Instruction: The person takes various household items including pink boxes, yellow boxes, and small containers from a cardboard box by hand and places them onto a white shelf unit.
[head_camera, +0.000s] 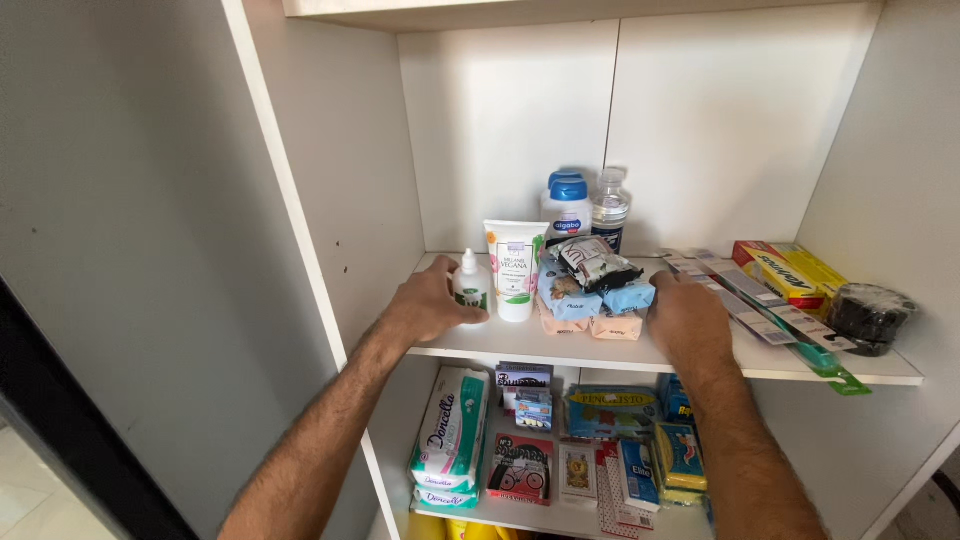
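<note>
My left hand (428, 305) is curled around a small white dropper bottle (470, 285) at the left end of the upper shelf (690, 358); the fingers wrap its base, and its pointed white cap stands upright above them. The bottle carries a small green-and-white label and stands near the shelf's front edge, just left of a white tube (516, 268) that stands on its cap, with a pink, green and white label.

My right hand (688, 318) lies palm down on the shelf, fingers together and bent over the right side of a pile of soft packets (592, 300): pale blue ones over peach ones, with a dark, crinkled sachet (592, 264) on top. I cannot tell whether the fingers grip the pile or only press against it.

Behind the pile, against the far wall, stand a white bottle with a blue cap (567, 205) and a clear bottle (609, 210) beside it. To the right lie long flat cartons (760, 305) at an angle, a yellow and red box (790, 272) farther back, and a black wrapped bundle (868, 316) at the far right.

On the lower shelf a white, green-trimmed pack of pads (450, 435) sits at the left, with red, blue and yellow boxes (620, 450) packed to its right.
</note>
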